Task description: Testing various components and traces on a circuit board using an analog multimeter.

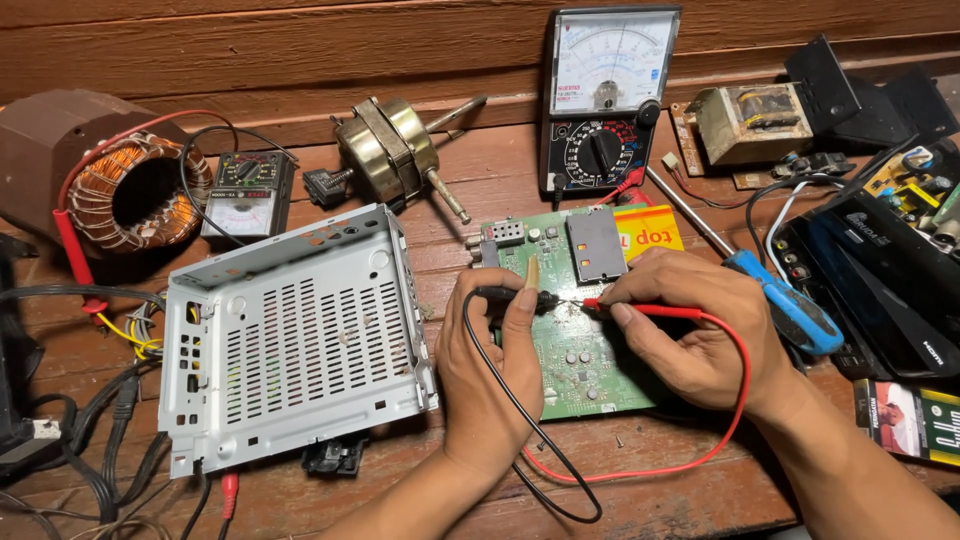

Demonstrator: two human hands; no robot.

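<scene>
Centre frame: left hand (495, 370) pinches black probe (515, 296), right hand (685, 330) pinches red probe (640, 309) — both tips on green circuit board (580, 350); analog multimeter (605, 95) stands at top centre.

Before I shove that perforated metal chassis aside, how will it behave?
The metal chassis looks like thin sheet steel, probably light and stiff. It sits tilted, so it may rock or tip. Cables run under its edge and could drag along.
</scene>
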